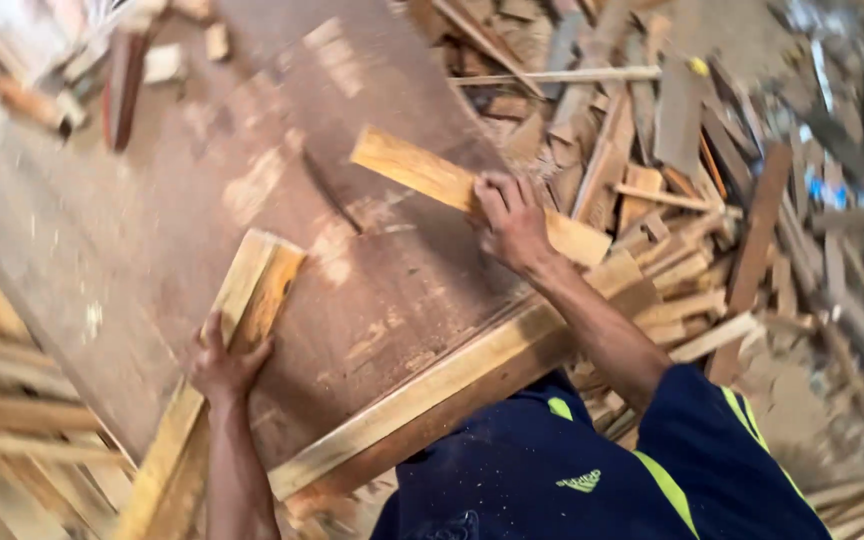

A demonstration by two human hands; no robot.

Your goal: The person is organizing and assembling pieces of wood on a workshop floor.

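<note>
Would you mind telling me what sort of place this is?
Probably a woodworking shop: a worn wooden bench top, heaps of timber offcuts beside it, and both hands on pale wood pieces.

Soft, even daylight fills the head view, with no hard glare. The brightest patch sits at the top left corner, washed nearly white. Shadows are faint and short, darkest under the brown board point(252, 200) near the person's dark shirt. Motion blur smears most of the frame, strongest over the scrap wood pile point(752, 200) on the right, whose edges streak and lose detail.
</note>
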